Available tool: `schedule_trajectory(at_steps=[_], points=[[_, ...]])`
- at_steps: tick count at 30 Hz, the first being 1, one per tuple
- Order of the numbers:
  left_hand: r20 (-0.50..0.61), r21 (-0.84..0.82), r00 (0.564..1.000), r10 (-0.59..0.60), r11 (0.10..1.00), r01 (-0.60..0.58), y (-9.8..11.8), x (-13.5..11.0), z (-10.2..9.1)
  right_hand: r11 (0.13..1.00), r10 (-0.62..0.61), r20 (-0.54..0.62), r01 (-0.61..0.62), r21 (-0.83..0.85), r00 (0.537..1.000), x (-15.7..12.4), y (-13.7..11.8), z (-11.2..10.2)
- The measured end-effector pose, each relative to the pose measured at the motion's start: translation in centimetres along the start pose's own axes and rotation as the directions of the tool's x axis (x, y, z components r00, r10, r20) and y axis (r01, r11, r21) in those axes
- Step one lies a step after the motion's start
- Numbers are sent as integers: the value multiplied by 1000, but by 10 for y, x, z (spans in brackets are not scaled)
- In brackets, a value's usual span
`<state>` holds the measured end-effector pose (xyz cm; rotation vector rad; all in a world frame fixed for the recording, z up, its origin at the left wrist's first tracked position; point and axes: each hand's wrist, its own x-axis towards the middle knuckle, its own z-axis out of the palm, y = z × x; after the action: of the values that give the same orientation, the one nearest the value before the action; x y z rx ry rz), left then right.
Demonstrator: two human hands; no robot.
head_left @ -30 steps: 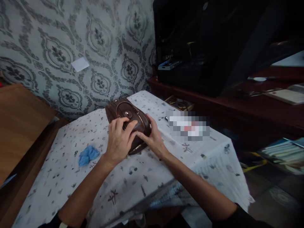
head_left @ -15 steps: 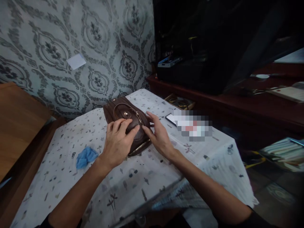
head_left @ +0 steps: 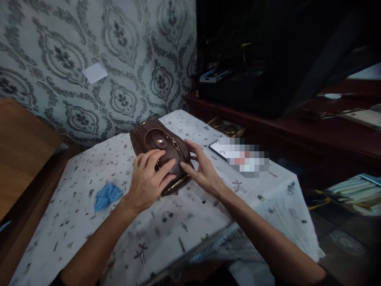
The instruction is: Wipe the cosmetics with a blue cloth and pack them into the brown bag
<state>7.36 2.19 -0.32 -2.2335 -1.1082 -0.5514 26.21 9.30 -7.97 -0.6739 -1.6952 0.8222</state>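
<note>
A dark brown leather bag with gold zips lies on its side on a white patterned tablecloth. My left hand rests flat on the bag's near end, fingers spread over a zip. My right hand touches the bag's right end with its fingers stretched out and slightly apart. Neither hand grips anything.
A crumpled blue cloth lies to the left of the bag. A phone rests to the right, beside a blurred patch. A dark wooden cabinet stands behind, a wooden board at left, stacked books low right.
My right hand's fingers have opened from a curl against the bag's end to stretched out. My left hand stays on the bag. The view has shifted slightly.
</note>
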Motion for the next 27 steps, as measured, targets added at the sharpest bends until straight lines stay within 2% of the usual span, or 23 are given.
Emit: schedule_trajectory(at_steps=[5,11,16,18,20,22,24,25,27], points=[[-31,-3,999,-43,999,43,5,0,4,995,26,42,-30,99,999,-3,8,3],[-74,33,995,-71,997,74,8,0,11,994,44,-11,-43,97,999,-1,11,4],[-69,13,992,-105,994,106,12,2,11,985,118,-11,-116,129,993,-2,5,11],[-64,-28,991,-117,993,115,12,2,8,985,142,-55,-136,104,988,-2,2,17],[-86,-140,985,-148,981,135,7,2,2,984,163,-90,-156,89,982,-2,1,23],[-146,-275,953,-264,937,217,-2,2,-5,978,188,-104,-176,112,977,-3,2,28],[-164,-375,876,-453,850,369,-13,3,-12,971,207,-109,-191,143,972,-4,2,31],[-127,-412,832,-540,792,451,-18,5,-14,969,214,-115,-196,152,970,-4,3,32],[29,-469,759,-651,662,585,-27,10,-15,966,227,-131,-205,160,965,-5,3,33]])
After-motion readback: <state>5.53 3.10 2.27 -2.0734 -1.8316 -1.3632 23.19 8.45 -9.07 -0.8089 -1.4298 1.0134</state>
